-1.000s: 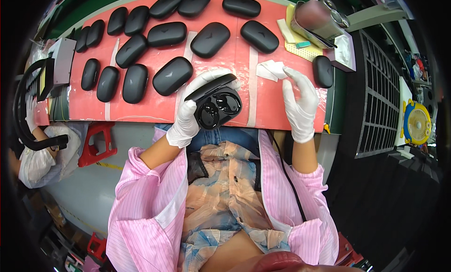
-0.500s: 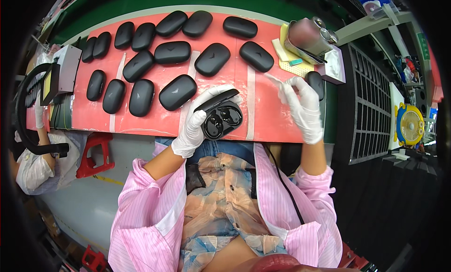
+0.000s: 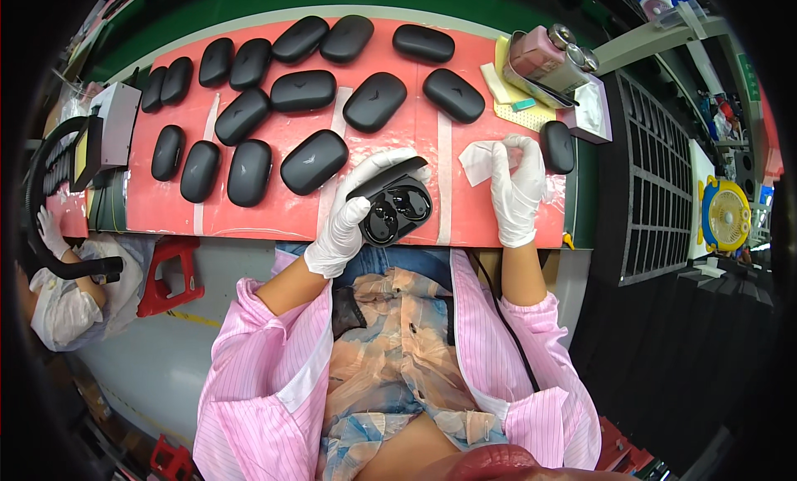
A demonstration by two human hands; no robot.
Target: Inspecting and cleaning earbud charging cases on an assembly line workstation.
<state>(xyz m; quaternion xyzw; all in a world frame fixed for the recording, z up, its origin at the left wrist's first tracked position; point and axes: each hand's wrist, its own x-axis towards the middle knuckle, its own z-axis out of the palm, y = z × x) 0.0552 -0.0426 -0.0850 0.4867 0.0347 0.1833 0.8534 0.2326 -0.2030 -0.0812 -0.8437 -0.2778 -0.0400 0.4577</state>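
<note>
My left hand (image 3: 344, 224), in a white glove, is closed around a black earbud charging case (image 3: 398, 209) near the table's front edge. The case's lid is raised, and a pair of glossy black earbuds (image 3: 383, 221) sits inside. Off to the right, my gloved right hand (image 3: 517, 190) pinches a thin white wipe (image 3: 476, 163) between thumb and fingers. The wipe hangs to the left of the fingertips, apart from the case. A closed black case (image 3: 314, 161) lies just left of my left hand.
Several closed black cases (image 3: 304, 91) lie across the pink table mat (image 3: 415, 145). At the back right stand pump bottles (image 3: 541, 56) in a holder, yellow cloths and a tissue box (image 3: 590, 112). A grey box (image 3: 114, 122) and another person's gloved hand (image 3: 52, 234) are at the left.
My right hand has moved slightly left, and the wipe in it now shows more broadly. The left hand and open case have barely shifted. The person's hand at the left has lowered.
</note>
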